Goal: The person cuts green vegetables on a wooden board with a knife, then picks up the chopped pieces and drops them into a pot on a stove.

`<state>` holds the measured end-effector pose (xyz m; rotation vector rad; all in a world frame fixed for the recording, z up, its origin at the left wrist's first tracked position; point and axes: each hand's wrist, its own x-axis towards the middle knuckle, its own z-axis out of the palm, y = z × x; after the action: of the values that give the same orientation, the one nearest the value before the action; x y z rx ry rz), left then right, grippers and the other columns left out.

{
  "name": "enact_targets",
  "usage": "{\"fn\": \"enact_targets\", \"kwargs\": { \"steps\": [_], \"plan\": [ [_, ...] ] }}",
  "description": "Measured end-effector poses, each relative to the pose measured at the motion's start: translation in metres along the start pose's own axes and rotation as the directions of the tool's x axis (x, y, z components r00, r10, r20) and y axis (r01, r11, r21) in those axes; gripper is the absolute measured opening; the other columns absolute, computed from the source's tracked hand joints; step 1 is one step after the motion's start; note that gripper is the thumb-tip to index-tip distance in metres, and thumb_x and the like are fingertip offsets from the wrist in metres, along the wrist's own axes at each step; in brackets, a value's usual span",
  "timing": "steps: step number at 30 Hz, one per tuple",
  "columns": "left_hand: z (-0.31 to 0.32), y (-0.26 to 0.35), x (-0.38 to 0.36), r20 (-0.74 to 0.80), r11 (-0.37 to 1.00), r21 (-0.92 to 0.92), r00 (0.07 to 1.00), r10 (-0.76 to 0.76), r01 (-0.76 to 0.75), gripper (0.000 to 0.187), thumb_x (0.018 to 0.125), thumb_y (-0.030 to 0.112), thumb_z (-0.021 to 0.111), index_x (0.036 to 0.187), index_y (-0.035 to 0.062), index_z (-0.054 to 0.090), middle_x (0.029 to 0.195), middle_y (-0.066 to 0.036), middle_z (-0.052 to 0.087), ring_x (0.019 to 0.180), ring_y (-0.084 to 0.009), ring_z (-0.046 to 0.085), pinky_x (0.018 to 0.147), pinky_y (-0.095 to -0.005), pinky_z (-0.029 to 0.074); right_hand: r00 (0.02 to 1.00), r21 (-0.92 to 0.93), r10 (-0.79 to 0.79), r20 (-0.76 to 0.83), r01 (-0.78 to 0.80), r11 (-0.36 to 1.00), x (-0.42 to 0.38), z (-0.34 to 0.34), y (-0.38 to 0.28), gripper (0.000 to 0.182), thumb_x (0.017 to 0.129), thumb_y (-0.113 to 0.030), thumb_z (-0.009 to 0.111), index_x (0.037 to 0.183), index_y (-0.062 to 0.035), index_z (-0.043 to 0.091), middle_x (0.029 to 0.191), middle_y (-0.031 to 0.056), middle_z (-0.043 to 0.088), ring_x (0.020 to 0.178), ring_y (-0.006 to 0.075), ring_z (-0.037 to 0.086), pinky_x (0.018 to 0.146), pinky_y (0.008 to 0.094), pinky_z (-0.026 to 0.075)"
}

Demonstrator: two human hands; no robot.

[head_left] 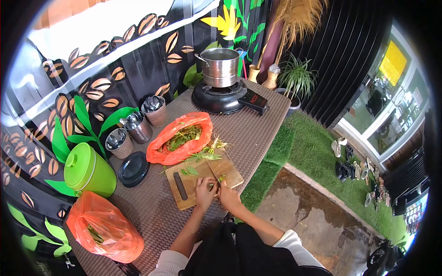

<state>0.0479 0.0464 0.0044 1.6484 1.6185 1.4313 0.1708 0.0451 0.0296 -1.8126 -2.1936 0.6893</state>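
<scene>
A wooden cutting board (202, 171) lies near the table's right edge, with leafy greens (189, 171) and stems on it. My left hand (206, 192) is closed over the board's front part, its fingers curled round a small bit of greens. Beside it, my right hand (228, 195) is closed at the board's front right; what it grips is mostly hidden, though a thin dark edge shows just beyond its fingers. Roots and stems (215, 145) lie at the board's far edge, next to an open orange bag (159, 146) full of greens.
A pot (220, 68) sits on a black portable stove (216, 102) at the table's far end. Cutlery holders (120, 146), black plates (133, 169), a green bucket (94, 170) and a second orange bag (108, 234) line the left side.
</scene>
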Motion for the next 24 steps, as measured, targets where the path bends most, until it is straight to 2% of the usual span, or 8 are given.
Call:
{"fn": "enact_targets", "kwargs": {
  "steps": [5, 8, 10, 13, 15, 19, 22, 24],
  "plan": [
    [-0.001, -0.001, 0.0, -0.019, 0.997, 0.062, 0.998, 0.055, -0.053, 0.018, 0.072, 0.002, 0.069, 0.087, 0.0025, 0.06, 0.082, -0.006, 0.066, 0.087, -0.0223, 0.057, 0.074, -0.0334, 0.046, 0.988, 0.051, -0.144, -0.05, 0.146, 0.988, 0.011, -0.009, 0.009, 0.027, 0.091, -0.024, 0.045, 0.101, 0.0009, 0.039, 0.068, 0.0245, 0.061, 0.066, 0.0433, 0.062, 0.057, 0.0508, 0.051],
    [-0.004, 0.003, -0.001, -0.024, 0.999, 0.038, 1.0, 0.007, -0.006, 0.016, 0.072, 0.002, 0.07, 0.085, 0.0019, 0.061, 0.083, -0.007, 0.066, 0.086, -0.0228, 0.058, 0.074, -0.0333, 0.046, 0.984, 0.028, -0.139, -0.112, 0.143, 0.989, -0.008, -0.003, 0.005, 0.026, 0.091, -0.024, 0.044, 0.098, -0.0001, 0.039, 0.067, 0.0239, 0.061, 0.064, 0.0437, 0.062, 0.057, 0.0496, 0.051],
    [-0.003, 0.003, -0.001, -0.03, 1.0, 0.01, 0.999, -0.029, 0.029, 0.014, 0.072, 0.002, 0.07, 0.083, 0.0017, 0.061, 0.083, -0.007, 0.066, 0.086, -0.023, 0.058, 0.074, -0.0334, 0.046, 0.999, -0.021, 0.016, -0.049, -0.017, 1.0, -0.012, 0.012, 0.002, 0.028, 0.092, -0.026, 0.044, 0.101, 0.0002, 0.039, 0.068, 0.0245, 0.061, 0.065, 0.0431, 0.062, 0.057, 0.0496, 0.051],
    [-0.002, -0.001, -0.002, -0.026, 0.999, 0.025, 0.999, -0.023, 0.024, 0.014, 0.072, 0.002, 0.07, 0.084, 0.002, 0.064, 0.082, -0.007, 0.066, 0.086, -0.0228, 0.058, 0.075, -0.0329, 0.047, 0.992, -0.003, -0.042, -0.115, 0.042, 0.999, -0.001, 0.016, 0.006, 0.032, 0.092, -0.027, 0.045, 0.107, 0.001, 0.039, 0.066, 0.0237, 0.061, 0.062, 0.0411, 0.063, 0.053, 0.0502, 0.05],
    [-0.003, -0.004, -0.002, -0.005, 0.997, 0.048, 0.998, 0.057, -0.057, 0.018, 0.072, 0.001, 0.069, 0.089, 0.0023, 0.066, 0.082, -0.008, 0.067, 0.086, -0.0225, 0.059, 0.076, -0.0324, 0.047, 0.992, -0.037, -0.032, -0.126, 0.028, 0.999, -0.002, 0.012, 0.006, 0.034, 0.092, -0.027, 0.045, 0.11, 0.0011, 0.039, 0.065, 0.023, 0.061, 0.061, 0.0404, 0.063, 0.052, 0.05, 0.05],
    [-0.002, -0.005, 0.003, 0.022, 0.997, 0.034, 0.998, 0.067, -0.067, 0.02, 0.072, 0.001, 0.07, 0.092, 0.0016, 0.066, 0.084, -0.009, 0.067, 0.084, -0.0218, 0.061, 0.078, -0.0315, 0.048, 0.995, -0.061, 0.011, -0.097, -0.016, 0.998, -0.008, -0.001, 0.001, 0.036, 0.092, -0.027, 0.045, 0.114, 0.0006, 0.039, 0.063, 0.0207, 0.061, 0.061, 0.0396, 0.063, 0.052, 0.0486, 0.051],
    [0.004, -0.009, 0.01, 0.081, 1.0, -0.011, 0.997, -0.006, 0.007, 0.02, 0.071, 0.001, 0.07, 0.091, 0.0004, 0.065, 0.084, -0.009, 0.068, 0.083, -0.0209, 0.063, 0.078, -0.0312, 0.048, 0.997, -0.066, -0.034, -0.064, 0.03, 0.997, -0.003, -0.004, 0.007, 0.035, 0.092, -0.025, 0.044, 0.114, 0.0006, 0.039, 0.063, 0.0207, 0.061, 0.061, 0.0404, 0.062, 0.053, 0.0489, 0.051],
    [0.009, -0.011, 0.015, 0.168, 0.908, -0.306, 0.955, -0.243, 0.285, 0.022, 0.071, 0.002, 0.071, 0.092, 0.0006, 0.065, 0.084, -0.008, 0.068, 0.08, -0.0199, 0.063, 0.08, -0.0304, 0.048, 0.997, -0.051, -0.058, -0.047, 0.055, 0.997, 0.0, -0.008, 0.013, 0.034, 0.092, -0.025, 0.044, 0.114, 0.0006, 0.039, 0.063, 0.0209, 0.061, 0.061, 0.0406, 0.062, 0.053, 0.0493, 0.051]
  ]
}}
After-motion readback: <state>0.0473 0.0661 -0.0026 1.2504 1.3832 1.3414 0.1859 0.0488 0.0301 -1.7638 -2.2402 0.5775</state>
